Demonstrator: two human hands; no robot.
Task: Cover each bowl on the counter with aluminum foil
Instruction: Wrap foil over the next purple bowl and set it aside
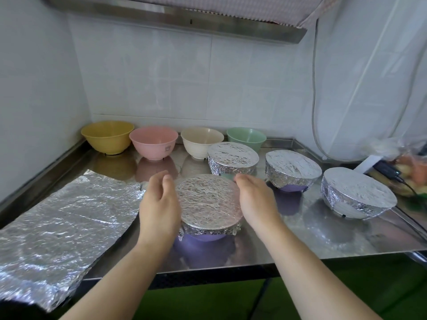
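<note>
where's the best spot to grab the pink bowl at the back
Probably the pink bowl by its near rim, coming from above and in front: it stands upright and uncovered, wall behind it, with the yellow bowl and cream bowl close on either side.

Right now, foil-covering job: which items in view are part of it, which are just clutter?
Job:
- purple bowl being wrapped, between left hand and right hand
- three covered bowls
- yellow, pink, cream, green bowls, uncovered
- foil sheets

Clutter:
- black cable
- bagged food
</note>
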